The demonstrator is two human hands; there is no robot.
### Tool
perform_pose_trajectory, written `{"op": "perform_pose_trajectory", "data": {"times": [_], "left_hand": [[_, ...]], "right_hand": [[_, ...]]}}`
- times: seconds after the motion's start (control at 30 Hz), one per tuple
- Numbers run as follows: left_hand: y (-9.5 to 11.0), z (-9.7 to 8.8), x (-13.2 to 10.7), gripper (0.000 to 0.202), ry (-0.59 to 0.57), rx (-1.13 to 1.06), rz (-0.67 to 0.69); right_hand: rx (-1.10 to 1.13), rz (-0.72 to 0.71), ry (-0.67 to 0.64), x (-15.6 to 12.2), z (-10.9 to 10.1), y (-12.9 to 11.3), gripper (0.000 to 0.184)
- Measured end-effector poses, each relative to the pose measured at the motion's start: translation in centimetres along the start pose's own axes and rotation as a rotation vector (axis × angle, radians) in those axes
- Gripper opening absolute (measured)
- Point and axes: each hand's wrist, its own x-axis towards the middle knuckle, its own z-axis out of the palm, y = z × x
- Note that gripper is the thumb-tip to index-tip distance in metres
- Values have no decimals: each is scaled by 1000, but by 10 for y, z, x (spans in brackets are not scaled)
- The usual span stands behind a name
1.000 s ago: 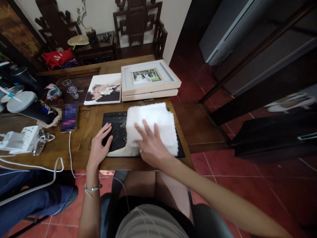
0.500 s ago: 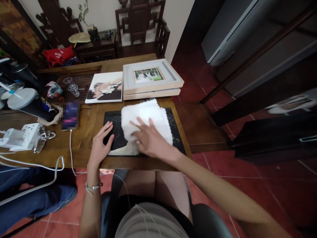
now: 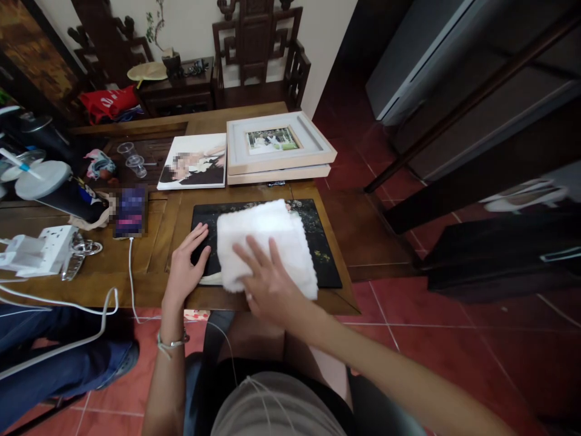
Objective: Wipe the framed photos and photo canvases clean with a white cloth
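Observation:
A dark glossy picture panel (image 3: 318,242) lies flat near the front edge of the wooden table (image 3: 154,284). A folded white towel (image 3: 258,236) rests on it. My right hand (image 3: 265,281) lies flat on the towel's near part, fingers stretched out. On the panel's left edge sits my left hand (image 3: 186,266), fingers spread, holding the panel down. A bracelet is on my left wrist.
Behind the panel lie a frameless photo print (image 3: 193,162) and two stacked light frames (image 3: 279,148). A phone on a cable (image 3: 129,219), a white power strip (image 3: 40,251), cups and bottles crowd the left side. Another person's legs in blue (image 3: 54,357) are at lower left. Red tiled floor lies to the right.
My right hand has slid the towel left and toward me across the panel, uncovering the panel's right part. My left hand has stayed in place.

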Motion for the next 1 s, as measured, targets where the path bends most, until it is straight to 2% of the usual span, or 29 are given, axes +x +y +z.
{"op": "perform_pose_trajectory", "data": {"times": [0.13,0.2,0.27,0.37,0.5,0.6,0.7,0.77,0.83,0.93,1.0], "left_hand": [[0,-1,0,37,-7,-12,-3],[0,-1,0,37,-9,-20,-4],[0,-1,0,37,-15,-29,-1],[0,0,0,38,-21,-26,1],[1,0,0,37,0,-15,-6],[0,0,0,37,7,-20,-4],[-1,0,0,37,15,-27,-5],[-1,0,0,36,16,-28,-11],[0,0,-1,37,8,-30,-14],[1,0,0,37,-5,-30,-20],[1,0,0,37,-5,-28,-26]], "right_hand": [[85,-181,-60,-42,9,-22,13],[107,-249,-59,-49,10,-20,13],[126,-259,-46,-45,8,-10,16],[132,-174,-10,-17,0,12,24],[45,-35,-13,50,-18,36,34],[-20,58,-13,93,-26,43,40],[-52,112,58,107,-21,37,42],[-81,112,93,96,-12,26,41],[-86,86,93,71,-1,13,35],[-13,-4,96,15,8,-6,25],[93,-98,82,-25,7,-8,20]]}}
